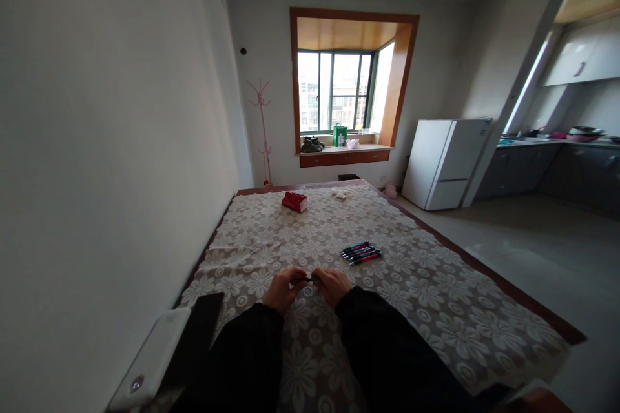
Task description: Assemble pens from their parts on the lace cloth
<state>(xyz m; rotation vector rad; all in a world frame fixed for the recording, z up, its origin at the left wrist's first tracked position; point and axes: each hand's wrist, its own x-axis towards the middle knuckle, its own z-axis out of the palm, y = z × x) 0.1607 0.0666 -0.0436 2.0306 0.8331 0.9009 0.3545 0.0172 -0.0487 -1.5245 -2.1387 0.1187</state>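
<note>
We find left hand (282,288) and right hand (333,284) each clenched on 1 dark pen (304,280), spanning both grips; pen bundle (361,251) lies near, right.

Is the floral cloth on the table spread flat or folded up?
Spread. The cloth lies open across the table top, with the table's brown edge showing along its right side. The pens and the red pack rest on it.

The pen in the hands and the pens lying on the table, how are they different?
The pen in the hands is one alone; the pens on the table are a small bunch lying side by side. The held pen is gripped at both ends by the left hand and right hand; the bunch is untouched. The held pen lies level across the view; the bunch is slanted. Both are slim and dark, over the flowered tablecloth.
</note>
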